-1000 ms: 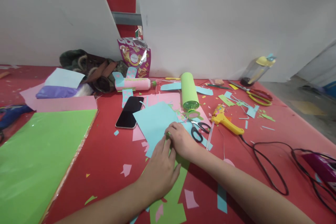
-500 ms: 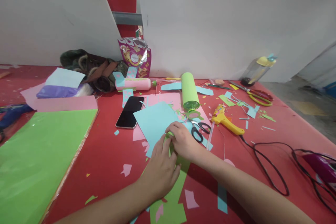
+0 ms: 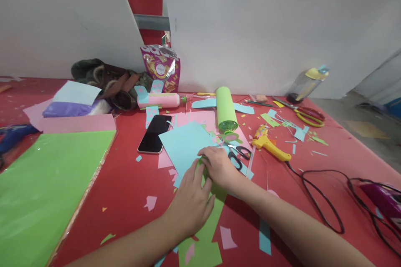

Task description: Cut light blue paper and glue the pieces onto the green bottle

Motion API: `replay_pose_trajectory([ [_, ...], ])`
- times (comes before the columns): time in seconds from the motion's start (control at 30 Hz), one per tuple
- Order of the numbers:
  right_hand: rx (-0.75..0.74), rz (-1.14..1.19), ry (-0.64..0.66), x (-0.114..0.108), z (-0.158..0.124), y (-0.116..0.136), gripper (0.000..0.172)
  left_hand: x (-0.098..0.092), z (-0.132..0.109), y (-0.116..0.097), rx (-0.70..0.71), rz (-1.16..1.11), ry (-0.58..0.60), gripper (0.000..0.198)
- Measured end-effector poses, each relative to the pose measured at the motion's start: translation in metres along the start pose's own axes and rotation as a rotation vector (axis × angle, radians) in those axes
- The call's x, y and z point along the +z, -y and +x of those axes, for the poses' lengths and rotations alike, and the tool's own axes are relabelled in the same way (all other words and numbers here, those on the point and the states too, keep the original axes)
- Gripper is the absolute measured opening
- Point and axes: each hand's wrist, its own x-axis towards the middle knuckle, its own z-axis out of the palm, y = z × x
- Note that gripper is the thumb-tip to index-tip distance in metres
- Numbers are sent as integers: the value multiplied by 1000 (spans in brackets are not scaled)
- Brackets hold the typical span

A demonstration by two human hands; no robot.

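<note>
A strip of green paper (image 3: 216, 212) lies on the red table in front of me, running up under both hands. My left hand (image 3: 191, 202) rests on it with the fingers stretched forward and somewhat spread, pressing it down. My right hand (image 3: 221, 169) has its fingers curled together at the strip's far end, gripping the green paper; the fingertips partly hide that end. Just beyond the hands is a light blue sheet (image 3: 184, 142). Black-handled scissors (image 3: 234, 160) lie right of my right hand.
A green-wrapped bottle (image 3: 226, 108) with blue side strips lies ahead, a pink-wrapped bottle (image 3: 159, 100) left of it. Nearby are a phone (image 3: 155, 133), a yellow glue gun (image 3: 271, 146) with black cord, larger scissors (image 3: 307, 116), a green sheet pack (image 3: 53, 187) and paper scraps.
My right hand's fingers have curled down slightly over the far end of the green paper, covering more of it. My left hand stays almost in place.
</note>
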Motion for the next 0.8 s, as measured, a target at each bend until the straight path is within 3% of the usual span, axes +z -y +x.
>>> replay_pose_trajectory([
  [0.4, -64, -325, -12, 1, -4, -4, 18, 4, -1, 0, -30, 0, 13, 35],
  [0.8, -67, -282, -43, 3, -9, -3, 14, 4, -1, 0, -22, 31, 24, 37],
])
